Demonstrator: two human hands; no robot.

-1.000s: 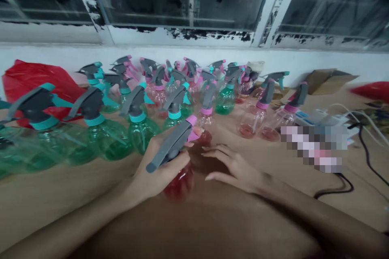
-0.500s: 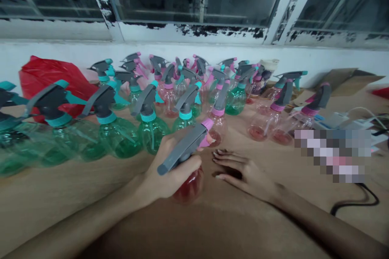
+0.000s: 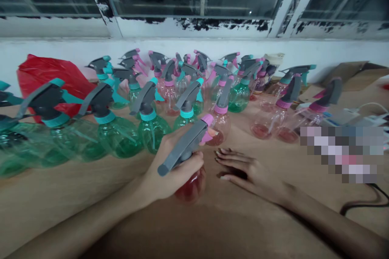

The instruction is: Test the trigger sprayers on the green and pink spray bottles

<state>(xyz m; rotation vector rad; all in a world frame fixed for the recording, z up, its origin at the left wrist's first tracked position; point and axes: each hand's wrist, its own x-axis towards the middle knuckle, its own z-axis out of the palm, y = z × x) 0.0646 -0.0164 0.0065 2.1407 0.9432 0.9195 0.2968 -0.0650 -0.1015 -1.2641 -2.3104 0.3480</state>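
Observation:
My left hand point(image 3: 168, 172) is wrapped round the neck of a spray bottle point(image 3: 191, 188) with a clear pinkish-red body, a grey head and a pink nozzle and trigger. The bottle is upright on the table, its nozzle facing away to the right. My right hand point(image 3: 244, 168) rests palm down just right of it, fingers loosely stretched out and holding nothing. Right behind the held bottle stand a pink-collared spray bottle point(image 3: 223, 129) and a green spray bottle point(image 3: 153, 133) with a turquoise collar. My fingers hide the held bottle's collar.
Several green spray bottles point(image 3: 120, 141) line the left side, with more pink and green ones massed toward the wall. A red plastic bag point(image 3: 51, 75) lies at the back left. To the right are two pink bottles point(image 3: 263, 123), cardboard point(image 3: 352, 75), a blurred-out patch and a black cable point(image 3: 361, 206).
The view has shifted slightly, so things on the right appear farther right. Both hands keep their poses, and the left still grips the same spray bottle.

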